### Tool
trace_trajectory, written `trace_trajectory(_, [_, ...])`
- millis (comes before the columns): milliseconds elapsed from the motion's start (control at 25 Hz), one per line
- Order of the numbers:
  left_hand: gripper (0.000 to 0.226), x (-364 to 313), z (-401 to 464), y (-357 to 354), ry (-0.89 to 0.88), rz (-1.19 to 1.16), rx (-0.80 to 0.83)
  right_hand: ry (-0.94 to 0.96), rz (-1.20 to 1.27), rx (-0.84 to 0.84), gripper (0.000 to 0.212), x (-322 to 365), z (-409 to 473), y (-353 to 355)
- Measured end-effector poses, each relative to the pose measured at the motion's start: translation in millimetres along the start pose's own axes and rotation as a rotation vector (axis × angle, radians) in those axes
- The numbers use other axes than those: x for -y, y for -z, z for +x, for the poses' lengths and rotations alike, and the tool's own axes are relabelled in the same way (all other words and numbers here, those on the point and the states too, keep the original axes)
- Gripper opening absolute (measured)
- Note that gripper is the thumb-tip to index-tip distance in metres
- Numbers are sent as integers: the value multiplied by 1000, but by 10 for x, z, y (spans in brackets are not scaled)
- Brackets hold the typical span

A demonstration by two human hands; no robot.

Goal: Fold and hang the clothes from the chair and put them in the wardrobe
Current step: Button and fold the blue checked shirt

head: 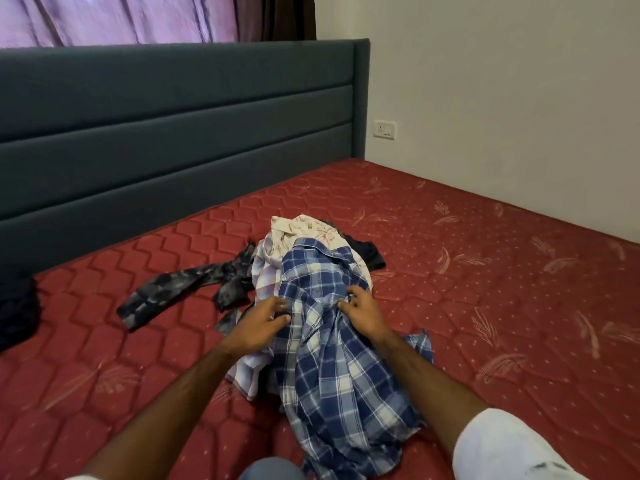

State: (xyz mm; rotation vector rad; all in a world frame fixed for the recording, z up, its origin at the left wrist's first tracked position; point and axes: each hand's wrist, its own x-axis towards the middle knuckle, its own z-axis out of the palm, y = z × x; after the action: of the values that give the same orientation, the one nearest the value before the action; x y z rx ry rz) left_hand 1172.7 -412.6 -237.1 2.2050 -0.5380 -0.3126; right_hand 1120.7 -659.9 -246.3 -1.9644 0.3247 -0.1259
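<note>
I see a heap of clothes lying on the red quilted mattress, about mid-bed and well apart from the dark blue padded headboard. On top of the heap is a blue plaid shirt, crumpled and trailing toward me. My left hand rests at the shirt's left edge, fingers fairly straight and loosely spread, touching the cloth without closing on it. My right hand sits on the shirt's upper part, fingers relaxed and slightly bent over the fabric; I can't see a firm hold from here. Under the plaid lie a pale checked garment and a cream printed one. A dark patterned garment stretches leftward out of the heap, and a small dark piece lies just beside the heap's far right. A white wall socket sits beside the headboard.
</note>
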Motion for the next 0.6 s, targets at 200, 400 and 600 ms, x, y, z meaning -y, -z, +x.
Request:
trace_trajectory(200, [61, -262, 147, 184, 166, -562, -115, 190, 124, 680, 29, 444, -809, -181])
trace_trajectory(400, [42, -227, -177, 328, 262, -227, 41, 235, -88, 1092, 29, 314, -954, -252])
trace_trajectory(600, [54, -27, -693, 187, 128, 1, 253, 256, -186, 662, 22, 306, -721, -67])
